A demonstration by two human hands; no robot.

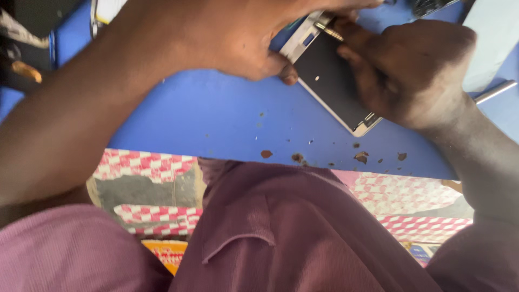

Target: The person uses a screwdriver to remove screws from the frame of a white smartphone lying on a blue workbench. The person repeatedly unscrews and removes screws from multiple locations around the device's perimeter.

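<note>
An opened phone (pixel 330 81) with a dark inner panel and a pale frame lies tilted on the blue table (pixel 216 119). My left hand (pixel 243 43) reaches in from the left and grips the phone's upper left end, thumb against its edge. My right hand (pixel 411 70) covers the phone's right side and holds a thin metal-tipped tool (pixel 328 31), whose tip rests at the phone's top edge. Most of the tool's handle is hidden inside the hand.
Small brown chips (pixel 297 157) are scattered near the table's front edge. A metal rod (pixel 494 92) and a pale sheet (pixel 492 38) lie at the right. Dark items (pixel 21 54) sit at the top left. Red-and-white chequered cloth (pixel 146 165) shows below the table.
</note>
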